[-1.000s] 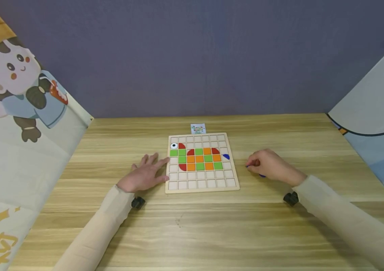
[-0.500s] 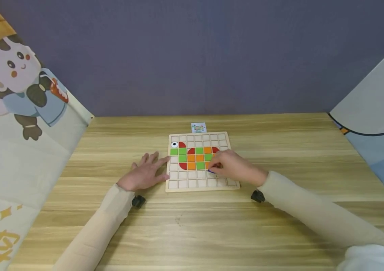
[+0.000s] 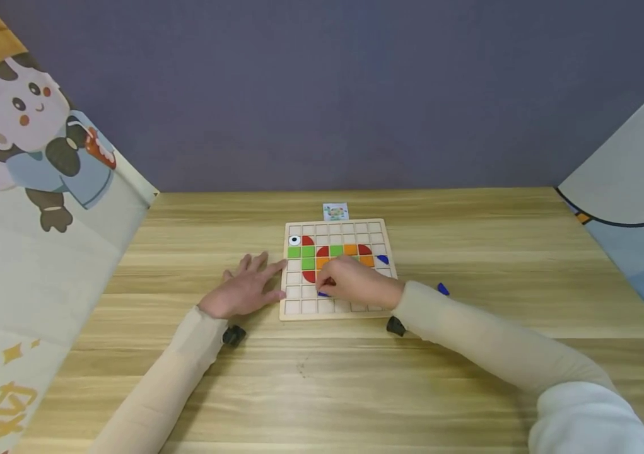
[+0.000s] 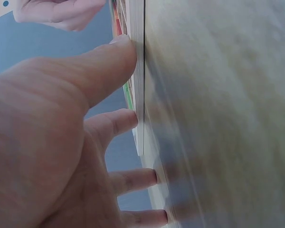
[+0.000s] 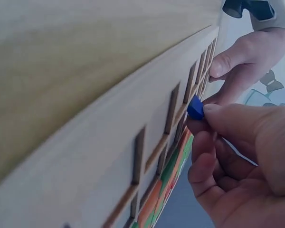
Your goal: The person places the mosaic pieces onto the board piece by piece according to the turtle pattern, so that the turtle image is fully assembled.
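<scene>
A wooden grid board (image 3: 293, 308) lies on the table with red, green and orange tiles and a white eye tile (image 3: 294, 240) in its cells. My right hand (image 3: 357, 282) is over the board's lower rows and pinches a small blue piece (image 5: 195, 108) between thumb and fingers. It hides some tiles in the head view. At the board's left edge, my left hand (image 3: 242, 292) has its fingers spread, with the thumb and index fingertip against the rim. Another blue piece (image 3: 383, 259) sits in the right column.
To the right of the board, one blue piece (image 3: 443, 289) lies loose on the wooden table (image 3: 322, 384). A small printed card (image 3: 335, 211) is at the board's far edge. Behind the table rises a dark wall (image 3: 344, 94), with printed panels at both sides.
The right hand has moved left from the tabletop with a blue piece in its fingers, across the board to its lower left part. The left hand has stayed at the rim.
</scene>
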`<state>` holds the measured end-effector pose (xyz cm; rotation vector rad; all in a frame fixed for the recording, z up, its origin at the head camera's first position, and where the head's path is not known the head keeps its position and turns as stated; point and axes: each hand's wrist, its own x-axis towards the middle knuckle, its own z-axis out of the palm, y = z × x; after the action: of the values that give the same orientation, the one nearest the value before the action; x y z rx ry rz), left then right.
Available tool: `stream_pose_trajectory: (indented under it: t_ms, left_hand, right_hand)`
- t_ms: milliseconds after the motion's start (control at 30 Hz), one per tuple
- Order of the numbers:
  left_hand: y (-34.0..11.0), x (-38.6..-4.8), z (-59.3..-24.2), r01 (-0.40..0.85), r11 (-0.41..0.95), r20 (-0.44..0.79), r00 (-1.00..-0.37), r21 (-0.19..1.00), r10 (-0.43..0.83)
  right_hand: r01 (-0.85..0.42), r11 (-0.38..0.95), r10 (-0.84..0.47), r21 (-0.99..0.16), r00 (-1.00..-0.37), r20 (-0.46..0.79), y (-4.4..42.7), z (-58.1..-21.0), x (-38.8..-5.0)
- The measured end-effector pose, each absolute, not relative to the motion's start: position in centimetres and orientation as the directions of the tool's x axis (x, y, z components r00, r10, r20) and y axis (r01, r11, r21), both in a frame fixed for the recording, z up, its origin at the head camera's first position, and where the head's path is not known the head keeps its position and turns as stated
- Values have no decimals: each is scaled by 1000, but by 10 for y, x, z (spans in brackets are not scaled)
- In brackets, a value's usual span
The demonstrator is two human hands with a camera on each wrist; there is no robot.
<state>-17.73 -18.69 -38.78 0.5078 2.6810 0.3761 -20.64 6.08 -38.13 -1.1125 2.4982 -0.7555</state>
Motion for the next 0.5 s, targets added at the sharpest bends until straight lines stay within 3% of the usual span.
stream_pose_trajectory:
  t_ms: [233,500]
  left_hand:
    - [-188,-177,-388,300,898,-312,-862,322,400]
    - [-187,-177,-388,305,900,-312,-862,311,400]
  right_hand:
    - [-627,530,-777,-571,-629,-29,60,-384,-205]
    - [-619,554,-764,-557,-644,-44,61,-384,-202]
